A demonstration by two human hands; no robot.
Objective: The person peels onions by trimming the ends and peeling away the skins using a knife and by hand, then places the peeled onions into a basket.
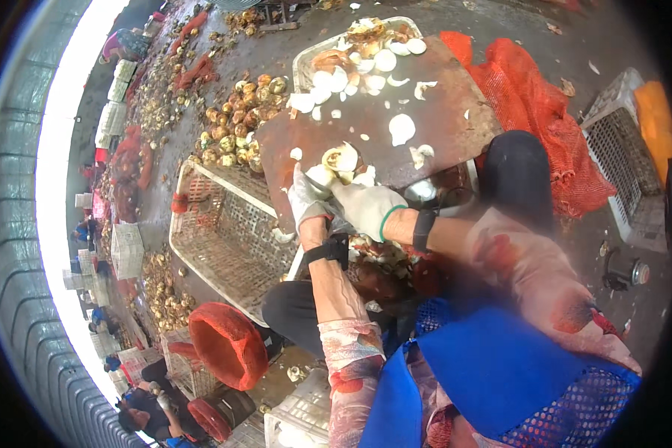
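My left hand (307, 200), in a white glove, closes around a pale peeled onion (319, 176) at the near left edge of a brown board (440, 127). My right hand (372, 210), gloved in white with a green cuff, presses in from the right against the same spot. Its fingertips are hidden, so whether it holds a tool cannot be made out. Just beyond my hands lies a partly peeled onion (341, 157) with loose skin. Farther up the board sit a whole white onion (402, 129) and several scattered peel pieces.
At the board's far end a crate (300, 75) holds onions and peel. A white crate (235, 224) stands left, near piled unpeeled onions (239, 112). Red mesh netting (530, 97) lies right, before another crate (627, 157). A red mesh-covered tub (228, 345) stands lower left; another person (157, 411) sits beyond.
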